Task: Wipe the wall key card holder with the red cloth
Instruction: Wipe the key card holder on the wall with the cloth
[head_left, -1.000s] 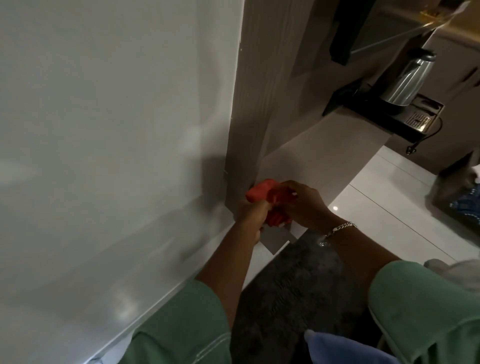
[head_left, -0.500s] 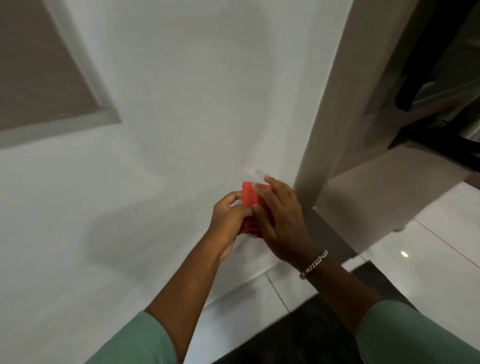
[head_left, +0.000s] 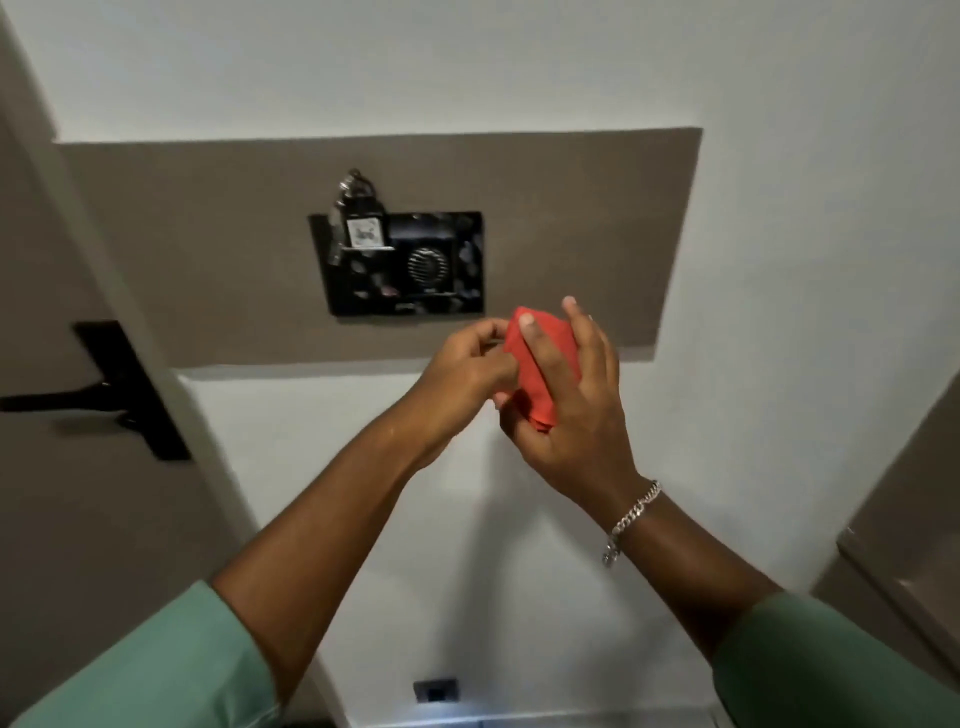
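Observation:
The black glossy key card holder (head_left: 415, 270) is mounted on a brown wall panel (head_left: 208, 234), with a key fob and keys (head_left: 358, 218) stuck in its top left slot. A folded red cloth (head_left: 540, 374) is held between both hands just below and right of the holder, not touching it. My left hand (head_left: 462, 369) pinches the cloth's left edge. My right hand (head_left: 576, 400) wraps over the cloth with fingers spread across it.
A door with a black lever handle (head_left: 104, 395) stands at the left. A small socket (head_left: 436, 690) sits low on the white wall. A brown cabinet edge (head_left: 904, 545) is at the right.
The view has swung up from the floor and wall corner to the wall panel. Both hands have risen with the red cloth to just below the holder.

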